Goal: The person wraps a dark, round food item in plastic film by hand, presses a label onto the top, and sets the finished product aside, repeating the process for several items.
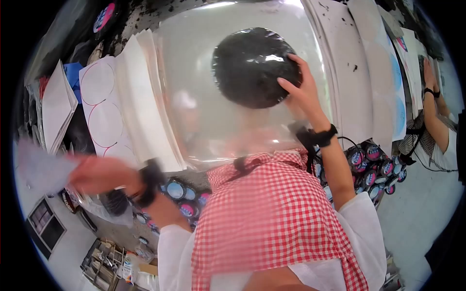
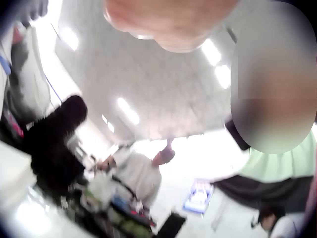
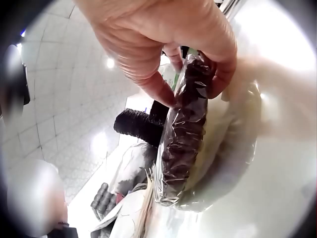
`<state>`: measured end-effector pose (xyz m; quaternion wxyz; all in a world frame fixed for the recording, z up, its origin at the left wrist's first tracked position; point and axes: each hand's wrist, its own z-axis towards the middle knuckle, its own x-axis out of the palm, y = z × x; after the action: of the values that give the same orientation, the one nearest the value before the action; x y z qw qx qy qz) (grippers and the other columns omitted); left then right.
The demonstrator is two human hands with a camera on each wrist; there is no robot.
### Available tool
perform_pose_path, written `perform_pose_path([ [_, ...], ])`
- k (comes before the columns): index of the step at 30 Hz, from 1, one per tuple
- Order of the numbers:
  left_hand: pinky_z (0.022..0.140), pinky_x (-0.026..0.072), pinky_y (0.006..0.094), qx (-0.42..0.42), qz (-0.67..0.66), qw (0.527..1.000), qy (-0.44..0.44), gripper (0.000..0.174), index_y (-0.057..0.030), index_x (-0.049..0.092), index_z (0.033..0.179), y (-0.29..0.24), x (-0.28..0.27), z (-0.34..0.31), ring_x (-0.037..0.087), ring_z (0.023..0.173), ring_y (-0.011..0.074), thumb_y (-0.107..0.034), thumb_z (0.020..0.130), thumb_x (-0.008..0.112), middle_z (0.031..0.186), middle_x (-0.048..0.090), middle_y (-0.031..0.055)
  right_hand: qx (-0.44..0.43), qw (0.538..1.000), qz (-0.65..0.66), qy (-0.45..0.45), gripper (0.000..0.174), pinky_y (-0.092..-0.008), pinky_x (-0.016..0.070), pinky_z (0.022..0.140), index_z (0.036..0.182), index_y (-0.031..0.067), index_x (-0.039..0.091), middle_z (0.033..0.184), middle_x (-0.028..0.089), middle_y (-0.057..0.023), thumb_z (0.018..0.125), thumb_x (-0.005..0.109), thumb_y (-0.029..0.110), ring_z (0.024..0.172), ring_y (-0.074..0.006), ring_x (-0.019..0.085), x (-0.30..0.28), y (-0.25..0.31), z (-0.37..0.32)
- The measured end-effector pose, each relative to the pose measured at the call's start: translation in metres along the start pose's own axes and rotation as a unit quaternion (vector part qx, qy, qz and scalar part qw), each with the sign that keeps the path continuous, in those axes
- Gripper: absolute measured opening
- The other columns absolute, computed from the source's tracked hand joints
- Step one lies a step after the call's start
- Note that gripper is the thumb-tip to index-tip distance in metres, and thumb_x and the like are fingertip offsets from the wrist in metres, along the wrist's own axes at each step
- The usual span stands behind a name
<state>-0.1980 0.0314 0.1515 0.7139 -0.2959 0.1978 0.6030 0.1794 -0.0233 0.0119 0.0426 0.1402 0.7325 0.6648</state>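
Observation:
A round black disc (image 1: pixel 255 68), tightly wrapped in shiny clear film, is over the glossy plastic-covered work surface (image 1: pixel 189 53). My right hand (image 1: pixel 306 97) pinches its near right edge between thumb and fingers. In the right wrist view the disc (image 3: pixel 183 134) shows edge-on, tilted up, with wrinkled film along its rim and its reflection beside it. Off to the left, my left hand (image 1: pixel 104 174) is blurred, its fingers curled round a pale sheet-like piece (image 1: pixel 39 165). Only some blurred fingers (image 2: pixel 168 25) show in the left wrist view.
Paper stacks flank the work surface, one at left (image 1: pixel 145 97) and one at right (image 1: pixel 344 72). Sheets printed with red circles (image 1: pixel 99 106) lie farther left. Several labelled round packs (image 1: pixel 371 165) are below the table edge. Another person's arm (image 1: pixel 432 106) is at far right.

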Motion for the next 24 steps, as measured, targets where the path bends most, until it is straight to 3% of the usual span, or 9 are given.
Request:
perform_pose_path([
  [2,0.098,0.0436,0.0409,0.119,-0.214,0.959,0.143,0.035,0.0070,0.048,0.129,-0.076,0.033,-0.042,0.047,0.124,0.0350,-0.011,0.101,0.039,0.132,0.051,0.0218,0.024,0.997,0.067,0.002,0.062,-0.0298,0.0506,0.085,0.138,0.0081,0.042,0.125,0.052,-0.0110,0.083,0.070,0.005,0.107,-0.0166,0.056,0.006,-0.010,0.005],
  [5,0.106,0.0387,0.0438,0.233,-0.350,0.883,0.209,0.039,0.0054,0.049,0.133,-0.119,0.099,-0.088,0.045,0.131,0.0363,-0.001,0.095,0.047,0.138,0.049,0.0201,0.021,1.000,0.011,0.015,0.063,-0.0285,0.0513,0.081,0.138,0.0087,0.044,0.125,0.054,-0.0098,0.081,0.072,0.008,0.101,-0.0152,0.058,0.000,-0.018,0.012],
  [9,0.107,0.0380,0.0450,0.256,-0.348,0.860,0.273,0.050,0.0052,0.049,0.132,-0.133,0.120,-0.095,0.044,0.132,0.0364,0.010,0.083,0.055,0.139,0.048,0.0195,-0.017,0.998,-0.068,-0.011,0.067,-0.0259,0.0497,0.069,0.137,0.0104,0.047,0.126,0.056,-0.0094,0.076,0.076,0.013,0.087,-0.0125,0.058,-0.003,-0.036,0.015],
  [13,0.107,0.0337,0.0504,0.284,-0.253,0.839,0.388,0.046,0.0018,0.051,0.132,-0.141,0.114,-0.107,0.042,0.134,0.0330,-0.007,0.087,0.057,0.141,0.047,0.0165,0.030,0.994,-0.104,0.020,0.064,-0.0283,0.0517,0.077,0.139,0.0105,0.045,0.125,0.055,-0.0101,0.079,0.069,0.006,0.097,-0.0148,0.059,-0.005,-0.013,0.010],
  [14,0.105,0.0251,0.0621,0.310,-0.149,0.844,0.411,0.044,-0.0056,0.055,0.131,-0.150,0.097,-0.095,0.040,0.136,0.0281,-0.021,0.089,0.055,0.144,0.045,0.0132,0.022,0.996,-0.087,0.029,0.063,-0.0288,0.0518,0.078,0.139,0.0101,0.045,0.124,0.056,-0.0095,0.080,0.067,0.004,0.098,-0.0146,0.059,-0.009,-0.014,0.011],
  [18,0.102,0.0214,0.0665,0.372,-0.183,0.829,0.376,0.044,-0.0198,0.056,0.129,-0.178,0.122,-0.078,0.043,0.133,0.0238,-0.036,0.088,0.059,0.145,0.044,0.0072,0.042,0.997,-0.039,0.045,0.060,-0.0298,0.0513,0.082,0.139,0.0087,0.043,0.121,0.056,-0.0089,0.082,0.062,0.000,0.099,-0.0147,0.059,-0.007,-0.001,0.009],
  [21,0.105,0.0224,0.0625,0.250,-0.181,0.887,0.344,0.047,-0.0158,0.054,0.131,-0.169,0.169,-0.078,0.043,0.132,0.0255,-0.038,0.090,0.058,0.143,0.047,0.0072,0.048,0.997,-0.018,0.058,0.060,-0.0309,0.0510,0.084,0.140,0.0086,0.042,0.121,0.056,-0.0094,0.084,0.060,-0.002,0.102,-0.0159,0.059,-0.014,-0.010,0.015],
  [23,0.107,0.0289,0.0535,-0.023,-0.097,0.853,0.513,0.050,-0.0109,0.047,0.137,-0.139,0.181,-0.047,0.044,0.131,0.0273,-0.033,0.093,0.057,0.141,0.047,0.0115,0.051,0.995,0.055,0.069,0.061,-0.0311,0.0508,0.086,0.141,0.0099,0.041,0.124,0.054,-0.0100,0.084,0.060,0.000,0.103,-0.0164,0.059,-0.019,-0.022,0.015],
  [24,0.105,0.0341,0.0477,0.008,-0.215,0.849,0.482,0.053,-0.0103,0.042,0.141,-0.090,0.206,-0.064,0.047,0.127,0.0262,-0.029,0.094,0.058,0.140,0.048,0.0121,0.048,0.992,0.090,0.076,0.061,-0.0312,0.0507,0.088,0.141,0.0105,0.040,0.125,0.052,-0.0103,0.085,0.060,0.000,0.104,-0.0166,0.059,-0.022,-0.022,0.019],
])
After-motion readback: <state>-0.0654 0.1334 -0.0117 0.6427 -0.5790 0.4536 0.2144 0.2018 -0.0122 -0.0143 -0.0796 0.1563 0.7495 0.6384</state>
